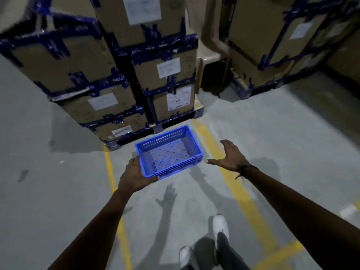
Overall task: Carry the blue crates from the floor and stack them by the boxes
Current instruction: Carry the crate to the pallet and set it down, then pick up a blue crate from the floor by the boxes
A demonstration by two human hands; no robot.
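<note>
Crate (169, 151): blue, empty, tilting slightly, being held above the floor (272, 137) just in front of the boxes (109, 78).
Left hand (134, 175): gripping the crate's near left corner, thumb curling along the lower edge, fingers (134, 160) lying against the side wall.
Right hand (229, 156): hovering just right of the crate, not touching it, fingers spreading wide and released.
Boxes: brown cardboard with dark blue tape, standing stacked on a pallet (198, 112).
Floor: grey, crossed by yellow lines (241, 191).
Shoes (220, 227): white, showing below.
</note>
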